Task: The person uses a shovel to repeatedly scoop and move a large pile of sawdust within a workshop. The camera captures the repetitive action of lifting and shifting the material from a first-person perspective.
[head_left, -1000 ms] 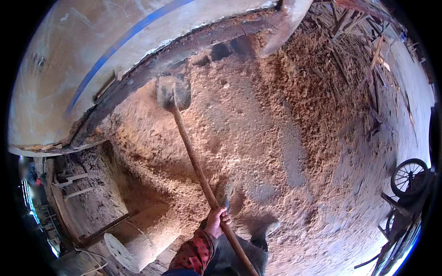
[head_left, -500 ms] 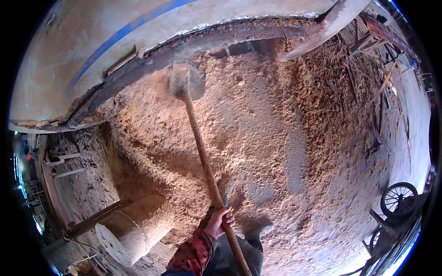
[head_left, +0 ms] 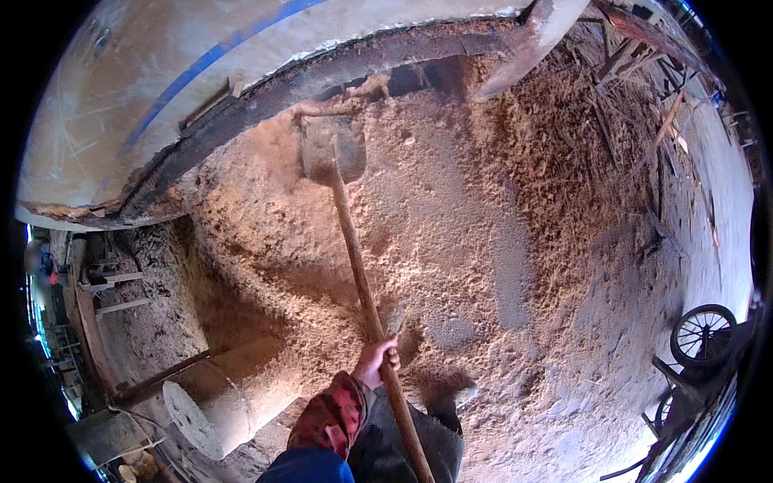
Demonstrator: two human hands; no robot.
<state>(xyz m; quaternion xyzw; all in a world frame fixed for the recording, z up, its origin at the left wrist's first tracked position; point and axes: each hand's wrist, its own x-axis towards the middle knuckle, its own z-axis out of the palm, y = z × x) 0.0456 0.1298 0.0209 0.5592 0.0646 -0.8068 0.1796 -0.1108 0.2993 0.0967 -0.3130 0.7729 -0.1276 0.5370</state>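
My left hand (head_left: 376, 362), in a red patterned sleeve, is wrapped round the wooden handle of a long shovel (head_left: 360, 278). The handle slants away from the lower edge to a broad metal blade (head_left: 332, 151) at the far end. Little or nothing shows on the blade, which lies at the sawdust (head_left: 435, 209) just short of a dark opening (head_left: 419, 78) under a raised edge. Loose sawdust is heaped just beyond the blade. The handle's near end runs out of the picture, and my right hand is not visible.
A pale panel with a blue stripe (head_left: 209, 68) overhangs the far left. A dusty cylinder (head_left: 233, 402) lies at the lower left. Sticks and scrap wood (head_left: 620, 88) are piled at the far right. A spoked wheel (head_left: 702, 334) stands at the right. My shoe (head_left: 465, 394) is near the shovel.
The shovel blade was blurred and tilted at the far edge; now it shows sharply, a little nearer. Sawdust has appeared beyond it by the dark opening. My left hand keeps its grip.
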